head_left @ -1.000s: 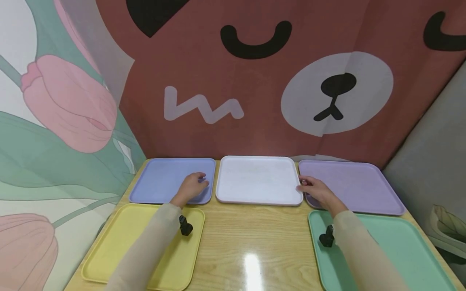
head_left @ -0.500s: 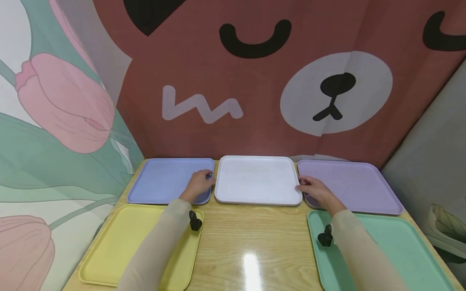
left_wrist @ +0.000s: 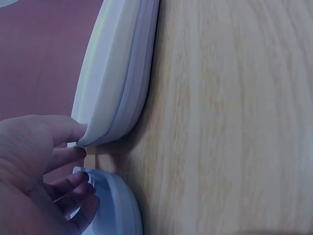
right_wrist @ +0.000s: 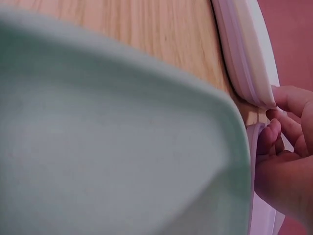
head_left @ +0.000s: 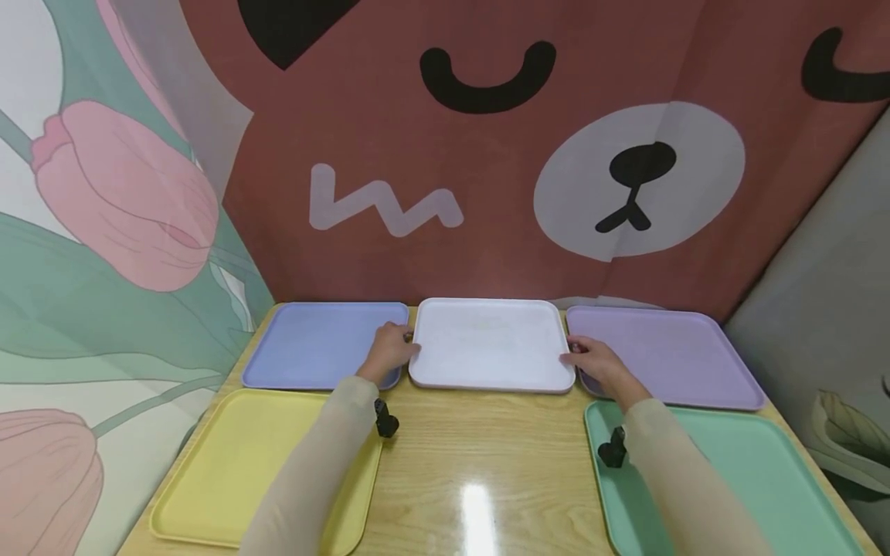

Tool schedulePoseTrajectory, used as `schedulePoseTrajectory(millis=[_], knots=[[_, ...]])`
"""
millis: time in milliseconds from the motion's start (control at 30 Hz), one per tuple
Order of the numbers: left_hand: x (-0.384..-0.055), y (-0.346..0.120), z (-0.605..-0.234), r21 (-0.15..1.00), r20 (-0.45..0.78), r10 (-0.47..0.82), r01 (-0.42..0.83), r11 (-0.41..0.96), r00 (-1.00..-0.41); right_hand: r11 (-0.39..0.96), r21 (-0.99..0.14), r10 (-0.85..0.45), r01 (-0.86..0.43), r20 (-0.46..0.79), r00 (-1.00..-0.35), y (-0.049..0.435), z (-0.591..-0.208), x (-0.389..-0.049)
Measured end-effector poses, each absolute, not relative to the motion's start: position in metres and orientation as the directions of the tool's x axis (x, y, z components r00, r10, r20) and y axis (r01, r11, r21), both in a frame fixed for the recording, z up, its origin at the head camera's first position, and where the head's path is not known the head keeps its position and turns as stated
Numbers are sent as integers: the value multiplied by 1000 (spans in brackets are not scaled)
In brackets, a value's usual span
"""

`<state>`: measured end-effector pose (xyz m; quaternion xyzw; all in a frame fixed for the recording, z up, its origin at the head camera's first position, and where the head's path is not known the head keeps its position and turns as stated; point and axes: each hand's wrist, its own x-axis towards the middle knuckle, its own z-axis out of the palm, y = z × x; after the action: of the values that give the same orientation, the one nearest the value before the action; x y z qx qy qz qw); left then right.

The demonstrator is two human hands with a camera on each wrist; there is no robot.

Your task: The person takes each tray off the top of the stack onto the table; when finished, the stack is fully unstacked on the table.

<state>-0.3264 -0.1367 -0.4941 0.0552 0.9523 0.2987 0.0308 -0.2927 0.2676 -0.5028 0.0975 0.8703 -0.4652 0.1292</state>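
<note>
A white tray (head_left: 492,344) lies at the back middle of the table; both wrist views show layered edges beneath its rim, like stacked trays. My left hand (head_left: 389,351) pinches its left rim, thumb on top and index finger below. The other left fingers curl over the edge of the blue tray (head_left: 313,344), seen close in the left wrist view (left_wrist: 128,205). On the opposite side my right hand (head_left: 599,363) pinches the right rim between thumb and forefinger. Its remaining fingers are bent over the edge of the purple tray (head_left: 667,355).
A yellow tray (head_left: 229,463) is under the left forearm, and a green tray (head_left: 751,455) under the right one. Bare wooden table (head_left: 480,448) shows between them. Behind the trays rises a brown bear-print backdrop (head_left: 389,262).
My left hand has moved right from above the blue tray to the white tray's left rim and taken hold there. The right hand has kept its place at the right rim.
</note>
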Motion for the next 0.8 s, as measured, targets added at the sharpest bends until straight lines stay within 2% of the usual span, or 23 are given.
schedulePoseTrajectory(millis=[300, 500, 800], knots=[[-331, -134, -500, 579, -44, 85, 44, 814, -995, 528, -799, 69, 288, -298, -952, 263, -501, -290], [-329, -134, -497, 574, -19, 102, 73, 816, -995, 482, -823, 76, 300, -302, -950, 262, -501, -289], [-323, -133, -491, 620, 4, 87, 71, 781, -996, 462, -853, 54, 242, -246, -968, 265, -493, -285]])
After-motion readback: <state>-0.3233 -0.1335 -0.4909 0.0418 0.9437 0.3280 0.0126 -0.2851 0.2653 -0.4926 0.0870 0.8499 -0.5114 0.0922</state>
